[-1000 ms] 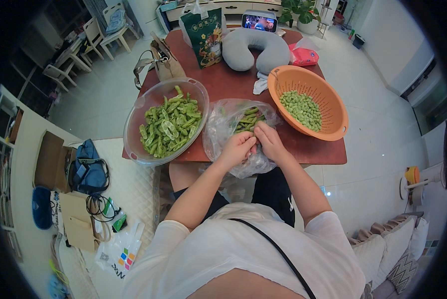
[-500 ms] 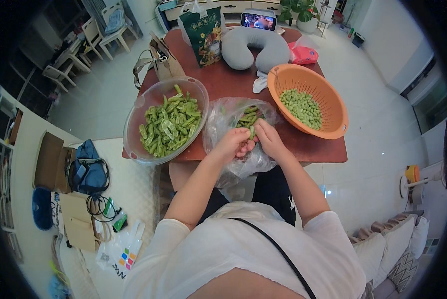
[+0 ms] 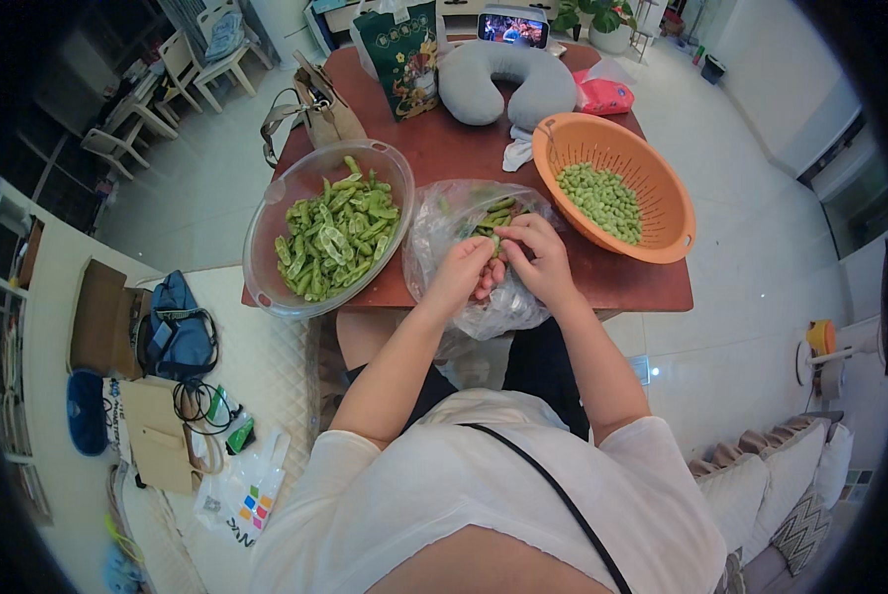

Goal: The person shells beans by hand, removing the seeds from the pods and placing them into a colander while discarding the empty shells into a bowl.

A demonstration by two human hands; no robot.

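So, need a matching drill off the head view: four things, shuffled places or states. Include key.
1. orange colander
2. clear plastic bag
3. clear basin
4. gray neck pillow

A. just in front of the lit screen
B. holds loose green beans
C. partly beneath the left hand and right hand
D. at the left of the table, heaped with green pods

Pairs: 1-B, 2-C, 3-D, 4-A
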